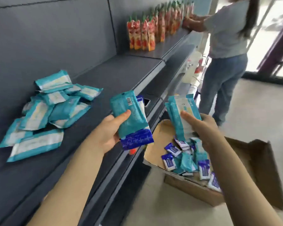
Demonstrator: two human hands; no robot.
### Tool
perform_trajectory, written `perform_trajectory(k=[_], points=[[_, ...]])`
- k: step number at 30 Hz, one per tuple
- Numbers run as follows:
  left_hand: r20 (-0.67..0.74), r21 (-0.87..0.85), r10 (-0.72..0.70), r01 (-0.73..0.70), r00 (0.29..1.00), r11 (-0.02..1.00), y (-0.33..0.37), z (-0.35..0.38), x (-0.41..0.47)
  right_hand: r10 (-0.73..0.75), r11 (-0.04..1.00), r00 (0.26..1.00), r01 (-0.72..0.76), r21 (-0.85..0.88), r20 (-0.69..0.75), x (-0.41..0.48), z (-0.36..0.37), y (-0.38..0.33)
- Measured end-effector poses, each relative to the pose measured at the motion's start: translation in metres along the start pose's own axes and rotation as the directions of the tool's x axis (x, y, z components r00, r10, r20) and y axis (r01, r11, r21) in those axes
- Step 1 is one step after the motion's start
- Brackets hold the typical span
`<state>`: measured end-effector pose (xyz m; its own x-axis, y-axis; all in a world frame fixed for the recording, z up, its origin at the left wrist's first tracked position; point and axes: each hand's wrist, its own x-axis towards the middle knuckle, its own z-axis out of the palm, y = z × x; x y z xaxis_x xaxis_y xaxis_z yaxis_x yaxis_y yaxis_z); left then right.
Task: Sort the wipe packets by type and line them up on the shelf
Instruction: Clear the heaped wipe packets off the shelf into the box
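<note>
My left hand (109,131) grips a small stack of wipe packets (129,115), teal on top with a dark blue one (137,141) underneath, held over the shelf's front edge. My right hand (201,126) holds several teal-and-white packets (180,111) above the cardboard box (194,191). Inside the box lie more loose packets (185,159), teal ones and dark blue ones mixed. On the dark grey shelf (118,75) to the left sits an untidy pile of teal packets (49,110).
A second person (227,46) stands farther along the shelf, both hands at a row of red-and-orange pouches (150,30). The box's flap (265,173) sticks out at lower right. A lower shelf edge (121,173) runs below my left arm.
</note>
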<state>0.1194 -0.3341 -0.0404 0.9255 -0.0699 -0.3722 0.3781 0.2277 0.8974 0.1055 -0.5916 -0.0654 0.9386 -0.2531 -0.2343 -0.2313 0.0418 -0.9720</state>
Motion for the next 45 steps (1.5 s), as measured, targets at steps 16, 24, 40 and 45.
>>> perform_trajectory(k=[16,24,40,45], points=[[0.069,0.173,-0.437,0.421,0.897,0.89,-0.206,0.186,0.14,0.418,0.904,0.856,-0.359,0.234,-0.304,0.081,-0.218,0.168],[-0.095,0.184,-0.555,0.562,0.826,0.806,-0.309,0.179,0.296,0.568,0.822,0.732,-0.481,0.306,-0.376,0.212,-0.202,0.277],[-0.218,0.483,-0.583,0.606,0.782,0.632,-0.503,0.198,0.478,0.367,0.783,0.802,-0.54,-0.309,-0.472,0.375,-0.181,0.474],[-0.191,0.607,-0.538,0.529,0.821,0.593,-0.506,0.192,0.479,0.342,0.691,0.829,-0.541,-0.479,-0.443,0.374,-0.188,0.479]])
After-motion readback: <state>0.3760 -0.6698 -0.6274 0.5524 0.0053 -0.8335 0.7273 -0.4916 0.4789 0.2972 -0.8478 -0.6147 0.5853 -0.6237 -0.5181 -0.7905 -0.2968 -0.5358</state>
